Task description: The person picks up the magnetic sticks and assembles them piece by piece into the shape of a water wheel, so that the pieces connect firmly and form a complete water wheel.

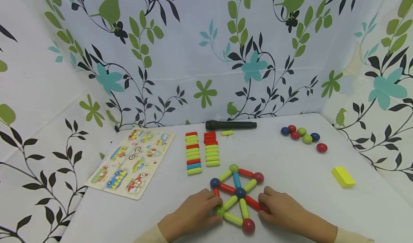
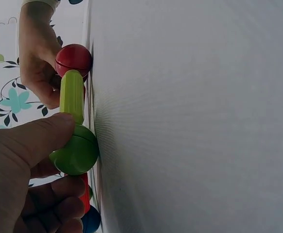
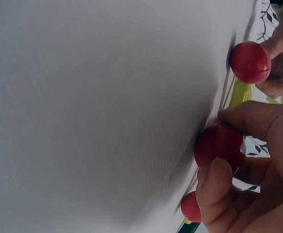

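A wheel-like frame of rods and balls lies on the table, a dark blue ball at its hub. Red, blue and yellow-green rods fan out from there to balls around the edge. At its left, my left hand holds a green ball, the thumb by the end of a yellow-green rod. On the opposite side my right hand pinches a red ball at the end of a red rod; the fingers mostly hide that ball from above. Another red ball sits at the near edge, between both hands.
Two columns of loose rods lie beyond the frame, near a black microphone-like cylinder. A picture puzzle board is at left. Several loose balls rest at back right, with a yellow block nearer.
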`<state>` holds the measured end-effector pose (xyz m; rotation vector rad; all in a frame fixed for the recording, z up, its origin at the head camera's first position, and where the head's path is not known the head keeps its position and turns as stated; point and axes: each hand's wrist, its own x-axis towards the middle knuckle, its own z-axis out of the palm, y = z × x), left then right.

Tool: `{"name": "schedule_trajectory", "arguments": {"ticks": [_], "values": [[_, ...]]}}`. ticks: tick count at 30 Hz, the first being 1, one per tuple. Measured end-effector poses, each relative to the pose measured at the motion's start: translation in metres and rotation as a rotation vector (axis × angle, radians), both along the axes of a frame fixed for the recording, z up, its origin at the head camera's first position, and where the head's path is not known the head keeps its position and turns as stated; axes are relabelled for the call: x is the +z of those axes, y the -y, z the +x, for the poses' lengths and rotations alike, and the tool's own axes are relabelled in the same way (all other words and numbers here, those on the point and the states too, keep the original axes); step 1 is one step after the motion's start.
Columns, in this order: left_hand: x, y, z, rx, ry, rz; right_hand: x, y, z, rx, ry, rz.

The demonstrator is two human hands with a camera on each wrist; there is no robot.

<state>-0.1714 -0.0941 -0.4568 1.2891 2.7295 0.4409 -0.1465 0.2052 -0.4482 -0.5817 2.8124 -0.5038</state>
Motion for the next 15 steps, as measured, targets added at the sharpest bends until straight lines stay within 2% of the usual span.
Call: {"name": "schedule_trajectory", "arguments": {"ticks": [7, 11, 15], "values": [[0.0010, 0.0003, 0.0013, -0.002, 0.008, 0.003, -0.0030, 0.0118, -0.0007, -0.080, -0.054, 0.093], [0.0013, 0.0005, 0.0015, -0.011, 0.004, 0.012, -0.0062, 0.0116, -0.0033, -0.122, -0.049, 0.078], [0.0024, 0.0003, 0.0012, -0.010, 0.002, 0.014, -0.0070, 0.0089, -0.0064, -0.181, -0.047, 0.020]]}}
